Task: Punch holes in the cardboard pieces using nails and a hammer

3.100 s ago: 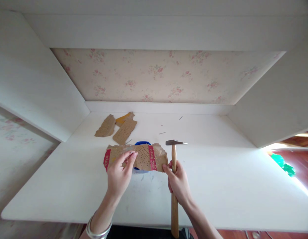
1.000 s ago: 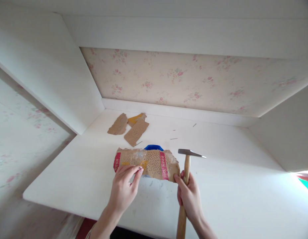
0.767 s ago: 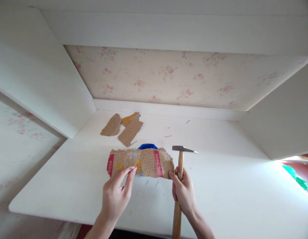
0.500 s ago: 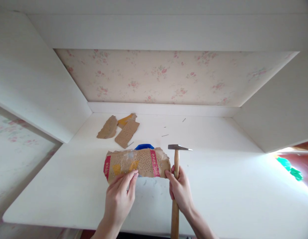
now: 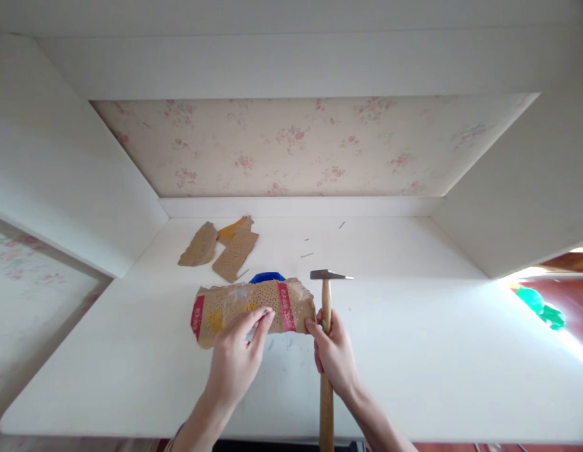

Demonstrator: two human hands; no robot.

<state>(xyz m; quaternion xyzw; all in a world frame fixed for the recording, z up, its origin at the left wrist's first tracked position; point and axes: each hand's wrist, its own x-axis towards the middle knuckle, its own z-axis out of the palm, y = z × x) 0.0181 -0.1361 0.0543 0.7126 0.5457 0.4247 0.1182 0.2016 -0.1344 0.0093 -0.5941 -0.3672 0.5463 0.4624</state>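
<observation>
A torn strip of brown cardboard (image 5: 258, 294), dotted with small holes and crossed by red printed bands, is tilted up in front of me. My right hand (image 5: 336, 351) is closed around the wooden handle of a hammer (image 5: 326, 295), its metal head upward. The thumb of that hand also presses on the cardboard's right edge. Over the middle of the cardboard, my left hand (image 5: 242, 345) pinches thumb and forefinger together. A tiny dark thing shows at those fingertips, too small to make out. Behind the cardboard, a blue object (image 5: 267, 276) is mostly hidden.
Torn cardboard pieces (image 5: 235, 254) lie at the back left of the white table (image 5: 404, 351), with a nail (image 5: 243, 274) beside them. More thin nails (image 5: 307, 255) are scattered near the back. White panels and a flowered wall enclose the table. Something green (image 5: 539, 307) is beyond the right edge.
My left hand has moved right along the cardboard, still pinching. My right hand keeps the hammer and the cardboard's edge. The whole view has shifted slightly.
</observation>
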